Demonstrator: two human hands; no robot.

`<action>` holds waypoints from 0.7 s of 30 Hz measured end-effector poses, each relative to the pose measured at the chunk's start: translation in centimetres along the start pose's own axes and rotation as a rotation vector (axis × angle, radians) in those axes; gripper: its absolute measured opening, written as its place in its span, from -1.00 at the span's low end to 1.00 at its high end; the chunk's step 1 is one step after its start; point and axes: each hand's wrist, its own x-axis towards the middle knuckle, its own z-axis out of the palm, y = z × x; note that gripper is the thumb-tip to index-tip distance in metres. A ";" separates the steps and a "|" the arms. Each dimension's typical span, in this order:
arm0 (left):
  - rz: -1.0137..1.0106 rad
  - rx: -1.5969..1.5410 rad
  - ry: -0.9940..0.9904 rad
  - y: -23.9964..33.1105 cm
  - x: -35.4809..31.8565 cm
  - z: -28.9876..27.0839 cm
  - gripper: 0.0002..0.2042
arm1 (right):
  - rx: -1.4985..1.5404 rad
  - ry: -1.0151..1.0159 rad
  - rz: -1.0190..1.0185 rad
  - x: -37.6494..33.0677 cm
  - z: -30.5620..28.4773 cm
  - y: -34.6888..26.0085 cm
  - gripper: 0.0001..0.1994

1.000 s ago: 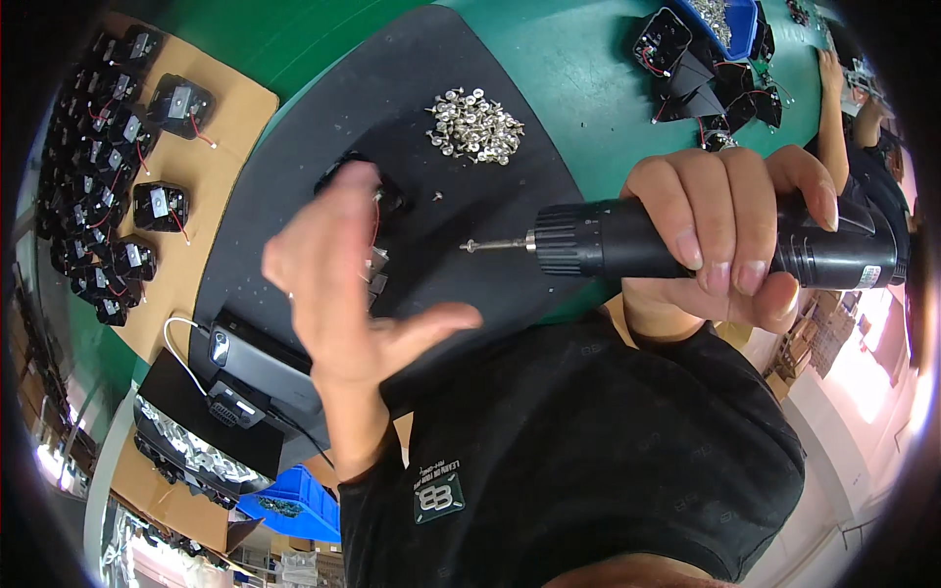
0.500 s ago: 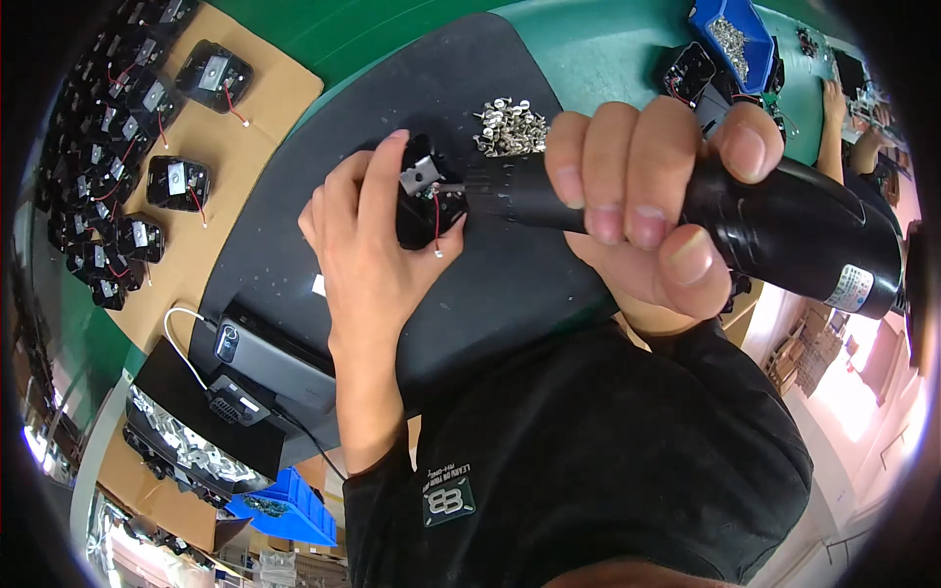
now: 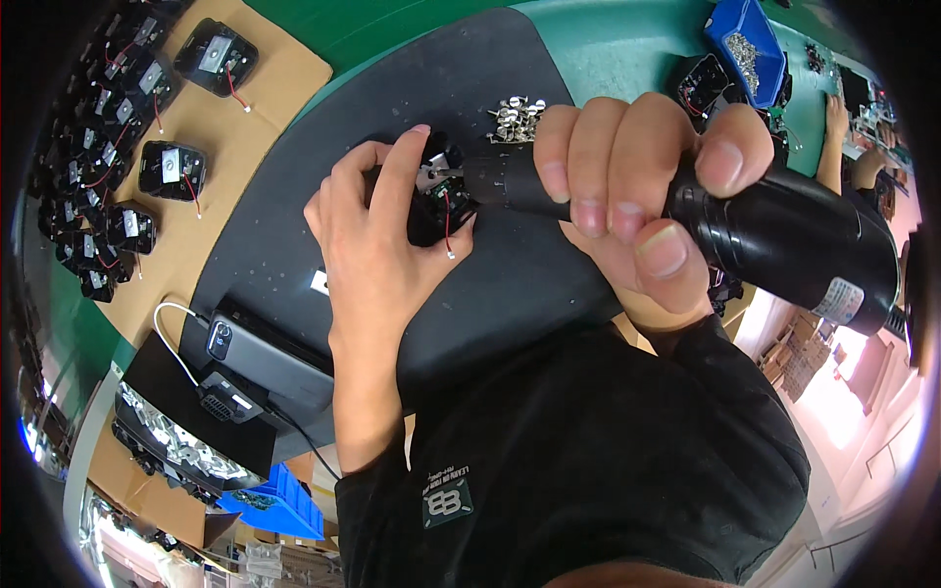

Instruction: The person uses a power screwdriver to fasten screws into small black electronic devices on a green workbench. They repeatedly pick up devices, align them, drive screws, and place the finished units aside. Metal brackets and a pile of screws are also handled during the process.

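Note:
My left hand [image 3: 368, 235] is closed around a black plastic housing [image 3: 425, 223], its thumb and fingers gripping opposite sides. Inside the housing are a green circuit board [image 3: 453, 199] and a silver metal plate [image 3: 431, 176]. A red lead [image 3: 448, 223] with a small white connector hangs over its near side. Wrapped in my right hand [image 3: 632, 186] is a thick black electric screwdriver [image 3: 799, 235], lying nearly level. Its nose reaches left into the housing beside the plate. The contact point of its bit is too small to make out.
Silver screws [image 3: 515, 120] lie piled on the dark mat [image 3: 470, 59]. Several similar housings [image 3: 174, 171] stand on cardboard at left. A blue bin [image 3: 720, 24] of screws stands far right, near another person's arm [image 3: 833, 127]. A power bank [image 3: 265, 358] with a white cable lies near left.
The view has shifted slightly. The housing in my left hand has tilted, and the screwdriver's nose covers more of it. Both hands keep their grips.

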 end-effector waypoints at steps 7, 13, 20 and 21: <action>0.000 -0.019 0.015 -0.4 -0.2 0.1 -0.26 | -0.026 -0.055 0.037 0.1 -0.1 -0.3 -0.69; -0.018 -0.028 0.005 -0.3 -0.1 -0.1 -0.26 | -0.004 -0.048 -0.009 0.1 0.0 -0.3 -0.68; -0.033 -0.005 -0.013 -0.4 -0.2 0.0 -0.27 | 0.019 -0.069 -0.012 0.0 -0.1 -0.3 -0.66; -0.035 -0.008 -0.011 -0.3 -0.2 0.0 -0.26 | 0.019 -0.067 -0.008 0.0 -0.1 -0.4 -0.66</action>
